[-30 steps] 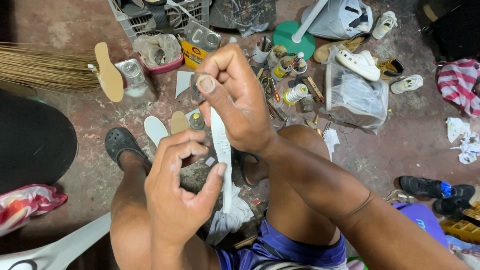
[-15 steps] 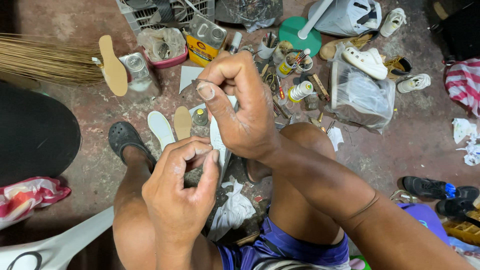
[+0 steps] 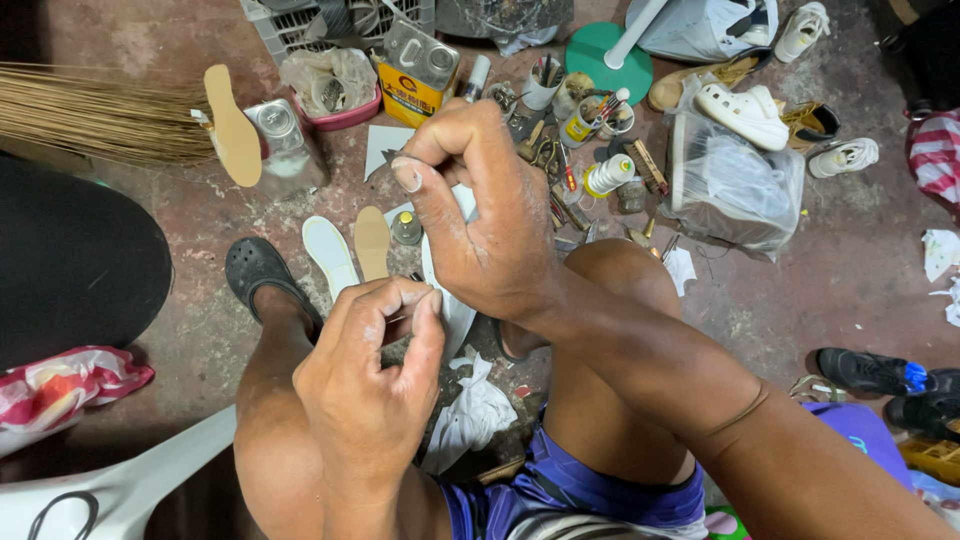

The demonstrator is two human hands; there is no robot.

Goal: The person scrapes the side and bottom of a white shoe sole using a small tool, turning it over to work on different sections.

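The person sits low over a stained concrete floor (image 3: 800, 300), knees apart, and works a white insole (image 3: 462, 305) between both hands in the middle of the view, above the gap between the legs. The right hand (image 3: 490, 215) is closed around the upper part of it, thumb and forefinger pinched together near the top; whether a small blade or tool sits in that pinch cannot be told. The left hand (image 3: 375, 385) is bunched with fingertips pressed together on the lower edge.

The insole looks thin, light and flexible, likely foam or fibreboard: it should bend easily and crease if squeezed hard, so a hold along the edges, close to the spot being worked, seems best. It is plain white, narrow and mostly hidden behind the hands.

On the floor beyond lie another white insole (image 3: 330, 255) and a tan insole (image 3: 372, 240), just beside a black clog (image 3: 258, 272) on the left foot. A yellow tin can (image 3: 415, 75) stands near the top edge, a white rag (image 3: 470, 415) between the legs.
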